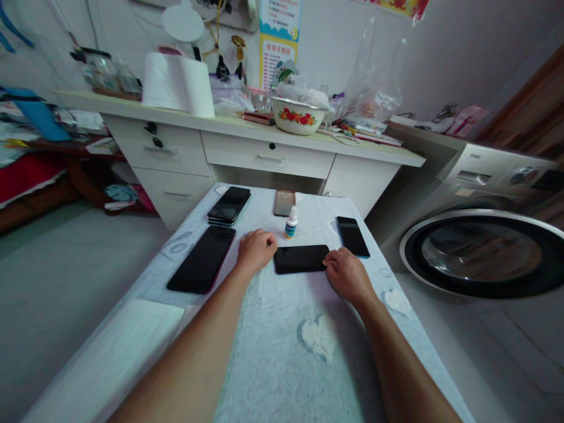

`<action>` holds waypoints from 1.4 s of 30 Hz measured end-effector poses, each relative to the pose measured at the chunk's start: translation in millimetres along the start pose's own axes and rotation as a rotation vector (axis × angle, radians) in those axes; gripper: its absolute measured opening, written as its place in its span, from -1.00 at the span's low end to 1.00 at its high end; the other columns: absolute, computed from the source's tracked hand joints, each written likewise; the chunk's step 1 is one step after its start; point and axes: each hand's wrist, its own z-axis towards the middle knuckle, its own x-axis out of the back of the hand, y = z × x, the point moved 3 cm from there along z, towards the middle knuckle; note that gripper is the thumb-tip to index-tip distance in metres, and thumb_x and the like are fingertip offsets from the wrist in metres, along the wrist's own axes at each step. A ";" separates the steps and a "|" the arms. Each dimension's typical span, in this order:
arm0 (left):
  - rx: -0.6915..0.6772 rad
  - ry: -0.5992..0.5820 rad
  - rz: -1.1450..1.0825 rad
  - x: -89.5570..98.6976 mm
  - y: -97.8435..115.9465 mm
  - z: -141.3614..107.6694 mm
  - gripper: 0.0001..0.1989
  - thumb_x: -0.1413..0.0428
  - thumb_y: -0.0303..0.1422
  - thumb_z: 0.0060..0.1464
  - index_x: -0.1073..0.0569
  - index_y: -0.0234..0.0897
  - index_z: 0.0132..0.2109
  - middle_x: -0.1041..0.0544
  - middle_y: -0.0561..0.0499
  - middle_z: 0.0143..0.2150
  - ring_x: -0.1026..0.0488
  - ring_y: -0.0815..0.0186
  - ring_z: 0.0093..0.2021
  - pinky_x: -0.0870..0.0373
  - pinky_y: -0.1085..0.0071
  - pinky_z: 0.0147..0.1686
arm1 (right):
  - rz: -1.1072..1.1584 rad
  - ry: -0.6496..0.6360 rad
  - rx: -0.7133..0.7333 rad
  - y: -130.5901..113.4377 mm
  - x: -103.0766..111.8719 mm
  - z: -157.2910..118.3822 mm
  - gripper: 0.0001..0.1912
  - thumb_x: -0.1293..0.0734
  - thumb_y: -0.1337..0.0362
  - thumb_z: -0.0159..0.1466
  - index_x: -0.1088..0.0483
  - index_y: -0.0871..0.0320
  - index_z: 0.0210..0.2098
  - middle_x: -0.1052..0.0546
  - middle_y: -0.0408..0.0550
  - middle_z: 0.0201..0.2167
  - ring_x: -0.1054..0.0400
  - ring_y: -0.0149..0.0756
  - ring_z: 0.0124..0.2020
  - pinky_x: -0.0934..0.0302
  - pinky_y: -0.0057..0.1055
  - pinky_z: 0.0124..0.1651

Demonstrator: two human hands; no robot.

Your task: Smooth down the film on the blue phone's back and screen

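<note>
Mid-frame, my left hand (256, 250) and right hand (346, 272) flank the phone (300, 259); I can't tell their grip; the bottle (290, 224) stands untouched.

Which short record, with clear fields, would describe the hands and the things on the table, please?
Left hand: at the left end of the black phone; contact unclear
Right hand: fingertips at its right end; grip unclear
Black phone: flat, crosswise, screen dark
Behind it: small bottle, upright
Far end: brownish phone-shaped item
Left side: stack of phones; nearer, a larger dark-screened device
Right side: blue-edged phone
Surface: light patterned cover
</note>
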 end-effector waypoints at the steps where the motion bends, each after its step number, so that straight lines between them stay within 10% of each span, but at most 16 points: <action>1: 0.000 0.002 0.001 -0.1 -0.1 -0.1 -0.83 -0.03 -0.33 0.04 -0.53 -0.15 -0.37 -0.51 0.04 -0.26 -0.42 0.24 -0.20 -0.23 0.37 -0.23 | 0.000 -0.002 0.000 0.5 0.1 0.3 -0.84 -0.21 0.40 0.17 -0.43 0.14 -0.37 -0.41 -0.06 -0.37 -0.30 -0.36 -0.31 -0.06 -0.49 -0.26; 42: 0.000 -0.021 -0.019 4.3 3.1 -2.2 -0.84 -0.04 -0.35 0.04 -0.52 -0.16 -0.37 -0.52 0.05 -0.26 -0.41 0.24 -0.17 -0.22 0.36 -0.20 | 0.151 0.146 -0.043 19.2 4.5 4.7 -0.81 -0.22 0.30 0.18 -0.48 0.16 -0.41 -0.44 -0.09 -0.41 -0.32 -0.34 -0.35 -0.12 -0.46 -0.27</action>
